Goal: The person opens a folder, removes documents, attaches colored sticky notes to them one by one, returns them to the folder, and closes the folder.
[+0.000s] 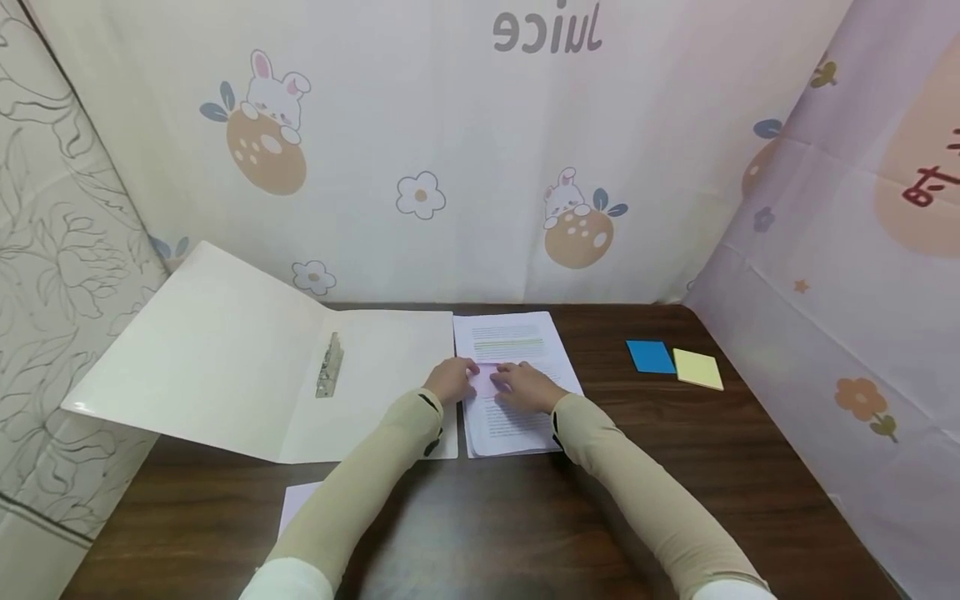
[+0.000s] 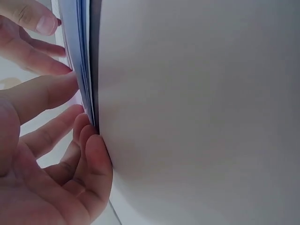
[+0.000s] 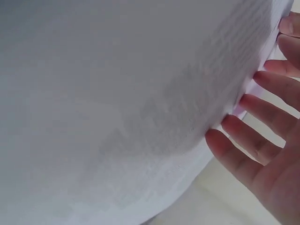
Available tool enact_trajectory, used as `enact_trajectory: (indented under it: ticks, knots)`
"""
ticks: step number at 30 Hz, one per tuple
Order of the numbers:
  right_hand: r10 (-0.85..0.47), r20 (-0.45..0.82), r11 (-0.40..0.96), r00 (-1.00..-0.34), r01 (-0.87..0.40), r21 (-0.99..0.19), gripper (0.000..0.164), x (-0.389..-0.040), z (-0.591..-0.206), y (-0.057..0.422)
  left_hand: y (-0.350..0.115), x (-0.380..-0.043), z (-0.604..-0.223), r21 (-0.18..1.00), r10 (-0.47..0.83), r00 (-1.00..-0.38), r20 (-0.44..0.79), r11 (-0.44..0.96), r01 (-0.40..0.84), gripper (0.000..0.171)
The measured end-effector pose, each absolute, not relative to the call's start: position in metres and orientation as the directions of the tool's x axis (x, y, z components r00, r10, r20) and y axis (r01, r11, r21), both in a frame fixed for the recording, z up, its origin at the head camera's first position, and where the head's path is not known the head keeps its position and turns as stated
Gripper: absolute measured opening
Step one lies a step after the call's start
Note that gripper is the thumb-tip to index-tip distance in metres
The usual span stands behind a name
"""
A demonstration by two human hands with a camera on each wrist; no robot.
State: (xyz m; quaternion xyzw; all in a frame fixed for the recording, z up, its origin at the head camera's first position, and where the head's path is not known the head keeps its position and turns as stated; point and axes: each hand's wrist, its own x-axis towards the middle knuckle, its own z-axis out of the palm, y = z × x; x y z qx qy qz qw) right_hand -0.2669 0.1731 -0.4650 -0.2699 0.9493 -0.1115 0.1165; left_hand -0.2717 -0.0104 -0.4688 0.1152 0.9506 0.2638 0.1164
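A pink sticky note (image 1: 486, 383) lies on the top sheet of a stack of printed papers (image 1: 513, 429), near its left side. My left hand (image 1: 450, 381) touches the note's left part at the edge of the stack. In the left wrist view, its thumb and fingertips rest along the page edges, with the fingers (image 2: 97, 154) bent. My right hand (image 1: 529, 389) presses the note's right part from the other side. The right wrist view shows its fingers (image 3: 258, 103) spread, nearly straight, with the tips on the page.
Left of the papers lies an open white folder (image 1: 390, 350) with a metal clip (image 1: 329, 367), its cover (image 1: 202, 358) raised at the left. A blue sticky pad (image 1: 650, 357) and a yellow sticky pad (image 1: 698, 368) lie at the right. Near my left forearm a white sheet (image 1: 297, 502) shows partly.
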Motion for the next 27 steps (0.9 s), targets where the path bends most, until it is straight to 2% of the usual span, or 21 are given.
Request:
enact_trajectory:
  ticks: [5, 10, 15, 18, 22, 27]
  knots:
    - [-0.528, -0.183, 0.840, -0.829, -0.479, -0.253, 0.041, -0.261, -0.454, 0.167, -0.011, -0.266, -0.464, 0.503, 0.307, -0.927, -0.213, 0.848, 0.165, 0.058]
    - [-0.529, -0.176, 0.846, -0.830, -0.500, -0.188, 0.041, -0.259, -0.451, 0.163, -0.011, -0.265, -0.461, 0.469, 0.355, -0.903, -0.243, 0.858, 0.211, 0.064]
    - [-0.511, -0.181, 0.859, -0.840, -0.491, -0.147, 0.051, -0.256, -0.449, 0.155, -0.008, -0.263, -0.459, 0.448, 0.358, -0.904, -0.235, 0.865, 0.226, 0.052]
    - [-0.503, -0.198, 0.862, -0.841, -0.475, -0.176, 0.056, -0.255, -0.453, 0.153, -0.007, -0.261, -0.458, 0.433, 0.345, -0.913, -0.218, 0.872, 0.226, 0.047]
    - [-0.477, -0.251, 0.873, -0.842, -0.423, -0.241, 0.065, -0.257, -0.457, 0.154, -0.007, -0.261, -0.459, 0.414, 0.341, -0.914, -0.218, 0.881, 0.230, 0.054]
    - [-0.414, -0.308, 0.906, -0.857, -0.357, -0.226, 0.076, -0.262, -0.464, 0.152, -0.008, -0.264, -0.460, 0.381, 0.360, -0.898, -0.255, 0.890, 0.249, 0.060]
